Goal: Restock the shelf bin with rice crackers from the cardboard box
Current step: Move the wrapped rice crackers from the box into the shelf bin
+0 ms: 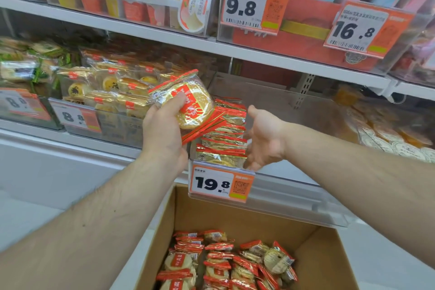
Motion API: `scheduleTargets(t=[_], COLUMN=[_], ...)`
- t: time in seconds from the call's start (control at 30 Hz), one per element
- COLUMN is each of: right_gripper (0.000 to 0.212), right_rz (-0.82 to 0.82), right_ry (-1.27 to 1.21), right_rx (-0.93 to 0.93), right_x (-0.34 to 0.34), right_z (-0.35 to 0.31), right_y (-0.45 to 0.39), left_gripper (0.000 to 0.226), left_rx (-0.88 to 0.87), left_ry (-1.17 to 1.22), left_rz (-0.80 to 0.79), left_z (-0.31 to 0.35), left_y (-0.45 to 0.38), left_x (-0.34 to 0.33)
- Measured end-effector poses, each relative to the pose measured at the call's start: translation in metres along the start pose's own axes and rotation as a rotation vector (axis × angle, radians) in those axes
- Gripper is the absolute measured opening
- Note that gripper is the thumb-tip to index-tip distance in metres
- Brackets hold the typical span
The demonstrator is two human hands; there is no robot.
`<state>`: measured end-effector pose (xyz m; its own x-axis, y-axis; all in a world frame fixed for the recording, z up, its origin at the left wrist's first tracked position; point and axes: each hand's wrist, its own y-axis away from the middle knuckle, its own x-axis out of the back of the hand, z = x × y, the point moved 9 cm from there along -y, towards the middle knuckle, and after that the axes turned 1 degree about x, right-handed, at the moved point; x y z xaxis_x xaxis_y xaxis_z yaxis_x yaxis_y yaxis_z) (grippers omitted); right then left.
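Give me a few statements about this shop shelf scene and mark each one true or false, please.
1. The left hand holds a pack of rice crackers. True.
2. The right hand grips a pack too. False: its fingers are open beside the stack of packs in the shelf bin, holding nothing.
3. The cardboard box is empty. False: many cracker packs still lie in it.
4. The price tag on the bin's front reads 19.8. True.
5. The shelf bin is full to its top. False: only a stack at its left end shows, and the rest looks bare.
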<state>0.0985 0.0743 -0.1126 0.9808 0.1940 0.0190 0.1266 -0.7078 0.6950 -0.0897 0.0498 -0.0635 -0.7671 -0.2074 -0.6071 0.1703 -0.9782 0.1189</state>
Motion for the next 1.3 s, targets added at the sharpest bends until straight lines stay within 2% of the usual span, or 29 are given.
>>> scheduleTargets(t=[0.07, 0.13, 0.27, 0.37, 0.43, 0.47, 0.53, 0.57, 0.6, 0.63, 0.77, 0.9, 0.97, 1.03, 1.13, 1.17, 1.23, 1.3], right_gripper=[0.096, 0.085, 0.086, 0.088, 0.087, 0.08, 0.052, 0.034, 0.023, 0.021, 0.028, 0.049, 0.05, 0.046, 0.014, 0.011, 0.018, 0.019], right_rz=[-0.076, -0.134, -0.154, -0.151, 0.019, 0.149, 0.354, 0.378, 0.352, 0.29, -0.022, -0.073, -0.05, -0.002, 0.142, 0.217, 0.386, 0.525], right_ry=[0.014, 0.006, -0.047, 0.025, 0.145, 0.231, 0.292, 0.267, 0.247, 0.245, 0.29, 0.278, 0.287, 0.177, -0.093, -0.109, -0.067, -0.031], right_rx=[-0.024, 0.028, 0.069, 0.003, 0.028, 0.122, 0.424, 0.578, 0.695, 0.775, 0.873, 0.875, 0.841, 0.786, 0.738, 0.726, 0.679, 0.618], right_x=[-0.007, -0.019, -0.036, -0.033, -0.015, -0.003, 0.013, 0.015, 0.013, 0.009, -0.015, -0.011, -0.008, 0.003, 0.044, 0.061, 0.093, 0.115], right_z=[0.004, 0.001, -0.001, 0.0, -0.006, -0.017, -0.047, -0.061, -0.07, -0.075, -0.074, -0.065, -0.06, -0.059, -0.063, -0.063, -0.058, -0.05], right_y=[0.009, 0.016, 0.02, 0.028, 0.035, 0.042, 0.066, 0.079, 0.092, 0.101, 0.11, 0.105, 0.102, 0.094, 0.085, 0.081, 0.068, 0.052], left_gripper=[0.042, 0.044, 0.047, 0.038, 0.022, 0.018, 0.021, 0.023, 0.024, 0.026, 0.039, 0.05, 0.047, 0.042, 0.018, 0.014, 0.018, 0.023], left_rx=[0.004, 0.026, 0.031, -0.008, -0.168, -0.288, -0.474, -0.503, -0.491, -0.468, -0.384, -0.245, -0.243, -0.343, -0.697, -0.76, -0.709, -0.614], left_ry=[0.004, 0.004, 0.027, 0.013, -0.094, -0.191, -0.37, -0.418, -0.447, -0.472, -0.538, -0.497, -0.564, -0.703, -0.952, -1.023, -1.132, -1.205], left_rz=[-0.008, -0.009, 0.021, 0.017, 0.034, 0.028, -0.039, -0.088, -0.146, -0.206, -0.374, -0.461, -0.479, -0.413, -0.156, -0.079, 0.008, 0.027], left_z=[-0.002, -0.007, -0.007, 0.005, 0.027, 0.042, 0.064, 0.067, 0.064, 0.059, 0.036, 0.021, 0.016, 0.02, 0.048, 0.053, 0.048, 0.034], left_y=[0.0, 0.001, 0.0, -0.001, -0.001, 0.001, 0.009, 0.012, 0.015, 0.018, 0.031, 0.03, 0.03, 0.029, 0.027, 0.026, 0.016, 0.006], left_x=[0.0, -0.001, 0.001, -0.001, 0.0, -0.003, -0.017, -0.025, -0.032, -0.039, -0.061, -0.067, -0.068, -0.066, -0.057, -0.053, -0.042, -0.033])
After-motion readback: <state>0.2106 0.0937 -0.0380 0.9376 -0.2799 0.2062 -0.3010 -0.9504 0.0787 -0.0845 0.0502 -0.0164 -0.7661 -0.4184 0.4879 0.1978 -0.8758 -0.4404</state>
